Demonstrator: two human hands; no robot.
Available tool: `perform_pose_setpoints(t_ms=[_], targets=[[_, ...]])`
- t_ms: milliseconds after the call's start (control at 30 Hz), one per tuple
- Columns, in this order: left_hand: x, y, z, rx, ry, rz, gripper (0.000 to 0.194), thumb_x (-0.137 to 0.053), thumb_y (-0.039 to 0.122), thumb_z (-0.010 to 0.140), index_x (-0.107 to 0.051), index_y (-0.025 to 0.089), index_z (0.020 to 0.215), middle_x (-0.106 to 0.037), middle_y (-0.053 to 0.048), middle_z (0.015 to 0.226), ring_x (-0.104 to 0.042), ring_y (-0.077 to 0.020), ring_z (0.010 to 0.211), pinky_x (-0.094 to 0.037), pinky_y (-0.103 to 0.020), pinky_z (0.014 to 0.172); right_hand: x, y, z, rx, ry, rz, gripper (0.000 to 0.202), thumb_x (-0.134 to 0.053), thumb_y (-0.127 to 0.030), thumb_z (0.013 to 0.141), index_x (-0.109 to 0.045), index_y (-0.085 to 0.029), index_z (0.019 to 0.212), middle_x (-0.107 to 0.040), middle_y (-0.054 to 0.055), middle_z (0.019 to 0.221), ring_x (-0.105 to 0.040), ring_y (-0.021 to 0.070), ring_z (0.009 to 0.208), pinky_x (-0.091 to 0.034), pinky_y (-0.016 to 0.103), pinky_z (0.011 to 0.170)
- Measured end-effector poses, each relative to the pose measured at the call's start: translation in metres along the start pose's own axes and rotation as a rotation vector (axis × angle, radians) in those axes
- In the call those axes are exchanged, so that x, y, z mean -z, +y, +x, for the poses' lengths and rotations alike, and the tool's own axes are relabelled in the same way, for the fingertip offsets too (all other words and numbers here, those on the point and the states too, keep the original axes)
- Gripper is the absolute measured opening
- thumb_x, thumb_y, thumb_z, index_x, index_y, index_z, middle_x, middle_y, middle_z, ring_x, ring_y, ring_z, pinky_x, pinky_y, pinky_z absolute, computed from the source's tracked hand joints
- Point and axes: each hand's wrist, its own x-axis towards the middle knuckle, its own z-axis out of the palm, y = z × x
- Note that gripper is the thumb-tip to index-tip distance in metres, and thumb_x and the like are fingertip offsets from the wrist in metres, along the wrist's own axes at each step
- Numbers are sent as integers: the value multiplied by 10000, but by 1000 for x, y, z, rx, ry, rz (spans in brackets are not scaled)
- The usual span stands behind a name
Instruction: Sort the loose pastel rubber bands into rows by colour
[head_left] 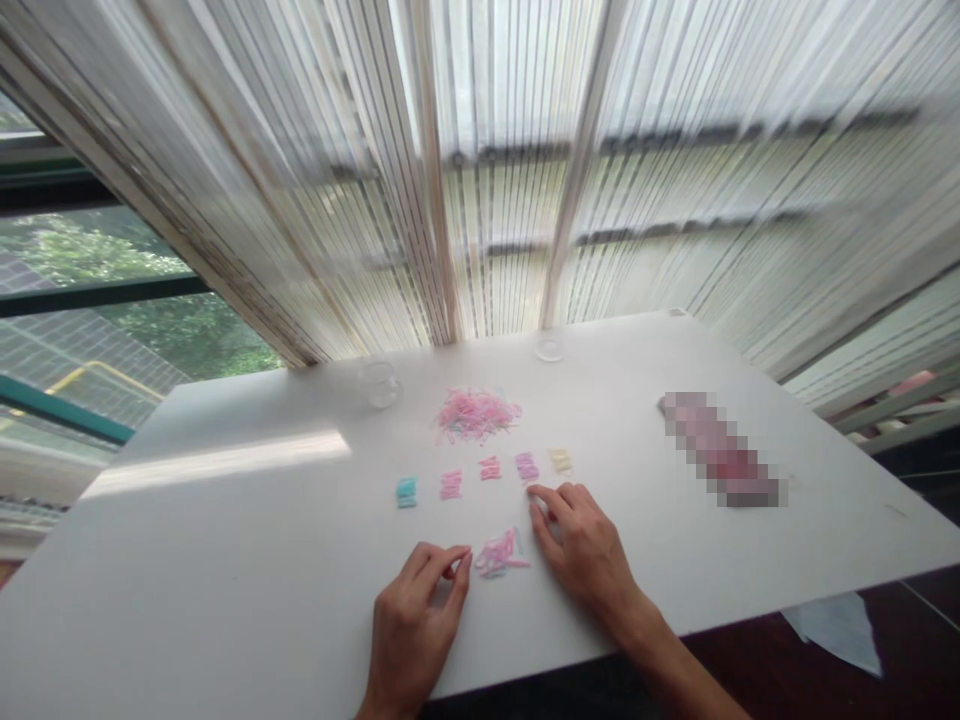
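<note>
"Fingers?"
"My left hand [416,608] is pinched, contents I cannot tell; my right hand [589,540] is slightly parted beside slim lilac plastic-looking strips [526,466]."
"Loose pink-and-grey strip pile [495,555]?"
"Just right of my left pinch; separating strips singly, lightly, seems best."

1. Left hand [420,620]: wrist cut off by the bottom edge; whether its pinched fingertips hold anything is too small to tell.
2. Right hand [589,545]: forearm cut off below; what lies under its forefinger's tip is hidden.
3. Small pile of thin pink and pale-blue bands [501,554] between the hands: pieces hide one another.
4. Oblong pink-and-grey item [718,450], right of the right hand: blurred into coarse squares.
5. Flat white table [262,560] beneath both hands: near left corner cut off.
</note>
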Motion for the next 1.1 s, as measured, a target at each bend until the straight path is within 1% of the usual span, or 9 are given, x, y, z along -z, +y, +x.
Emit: perform_pose_setpoints(t_ms=[200,333,500,567,667,733,833,967,1100], targets=[[0,-1,-1,-9,-13,4,175,-580,302,990,-726,216,1036,-664,-11,787,-667,-132,670,-555,-213,639,-3,-1,1,-30,-2,-20,231,-520,-203,987,-660,-201,1170,-613,51,800,-580,240,778,-497,363,709],[1,-1,-1,-44,-66,17,144,-583,275,989,-715,221,1012,-662,-1,783,-662,-126,656,-535,-209,625,-3,0,0,-28,-18,-10,235,-504,-206,993,-661,-192,1168,-631,56,821,-586,237,785,-504,370,724],[1,3,-1,-123,-138,38,119,-596,245,974,-697,228,1035,-688,-15,829,-688,-149,721,-537,-234,660,5,1,-3,3,-5,128,207,-507,-179,985,-675,-188,1106,-614,39,777,-589,223,761,-511,361,717],[1,5,-1,-143,-145,49,119,-602,243,966,-694,227,1040,-688,-17,829,-687,-155,721,-538,-242,658,10,0,-5,45,-41,240,175,-520,-149,971,-676,-193,1035,-608,36,785,-586,211,770,-506,342,711],[0,6,0,-145,-148,53,116,-607,249,957,-694,230,1032,-685,-12,826,-685,-157,713,-541,-248,652,18,-3,-8,133,-159,352,130,-562,-114,938,-660,-199,924,-612,35,807,-580,201,795,-495,329,721],[-1,7,0,-134,-150,50,111,-605,246,956,-694,232,1019,-682,-9,828,-684,-154,710,-540,-246,648,21,-4,-10,163,-218,361,97,-607,-115,913,-653,-199,902,-624,37,830,-577,205,812,-490,344,751],[-2,9,2,-132,-143,46,99,-612,245,951,-692,233,1008,-678,-6,826,-678,-150,700,-534,-242,634,21,-3,-14,174,-254,340,73,-657,-126,890,-654,-198,892,-638,41,850,-573,213,825,-483,362,773],[-6,12,4,-151,-134,38,90,-618,233,944,-692,228,996,-675,-9,812,-667,-148,687,-532,-239,627,18,-1,-16,205,-231,328,98,-656,-104,881,-652,-199,856,-634,36,827,-566,207,807,-470,348,741],[-10,14,8,-163,-131,18,95,-613,215,941,-692,223,992,-675,-12,812,-668,-146,698,-542,-238,649,15,1,-16,224,-199,344,109,-625,-90,888,-650,-194,867,-628,40,828,-562,206,799,-475,345,726]])
